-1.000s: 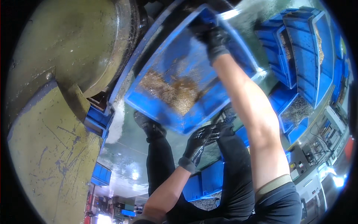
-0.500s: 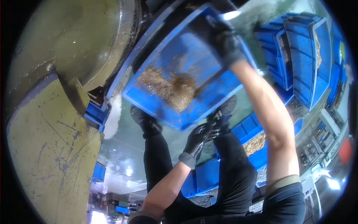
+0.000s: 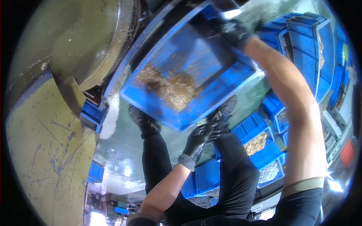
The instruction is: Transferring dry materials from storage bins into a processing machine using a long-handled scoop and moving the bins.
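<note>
A large blue plastic bin [image 3: 220, 84] sits ahead of me, tilted, with wet brown-gold granular material [image 3: 177, 92] gathered toward its near corner. My right hand [image 3: 235, 33], in a black glove with a grey cuff, is at the bin's far right rim. Motion blur smears its fingers, so I cannot tell whether they grip the rim. My left hand [image 3: 203, 135], in a wet black glove, lies by my right knee with its fingers stretched out, just below the bin's near corner. Nothing shows in it.
A big round olive-coloured machine tub [image 3: 75, 41] and a scratched panel [image 3: 49, 150] fill the left. Stacked blue bins [image 3: 311, 52] stand at the right. Beside my right leg are smaller bins with pale pieces [image 3: 257, 144] and silvery pieces [image 3: 269, 172]. My shoes are below the bin.
My right hand has moved from inside the bin's far part outward to the right rim, its forearm swinging right. My left hand has stayed by the knee.
</note>
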{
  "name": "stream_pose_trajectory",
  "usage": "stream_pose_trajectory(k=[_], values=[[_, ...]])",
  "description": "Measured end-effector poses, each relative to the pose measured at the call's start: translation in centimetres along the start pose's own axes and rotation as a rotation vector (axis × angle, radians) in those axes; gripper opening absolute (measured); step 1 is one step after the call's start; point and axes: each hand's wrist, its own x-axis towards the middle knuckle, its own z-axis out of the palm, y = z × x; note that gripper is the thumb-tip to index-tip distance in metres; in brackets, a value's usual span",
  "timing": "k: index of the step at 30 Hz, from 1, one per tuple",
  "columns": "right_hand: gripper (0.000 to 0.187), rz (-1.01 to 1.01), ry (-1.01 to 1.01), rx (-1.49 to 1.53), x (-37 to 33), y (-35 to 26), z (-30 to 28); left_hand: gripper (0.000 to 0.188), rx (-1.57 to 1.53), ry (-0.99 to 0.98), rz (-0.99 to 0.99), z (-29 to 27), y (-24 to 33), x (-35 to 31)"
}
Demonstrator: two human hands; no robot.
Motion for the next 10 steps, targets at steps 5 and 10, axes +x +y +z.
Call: stream_pose_trajectory(k=[5, 10], values=[[0.039, 0.011, -0.027, -0.128, -1.0, 2.3, 1.8, 0.039, 0.025, 0.023, 0.024, 0.4, -0.2, 0.7], [0.023, 0.030, 0.160, -0.153, 0.7, -0.5, 0.4, 0.040, 0.063, -0.009, 0.007, 0.1, -1.3, 0.9]])
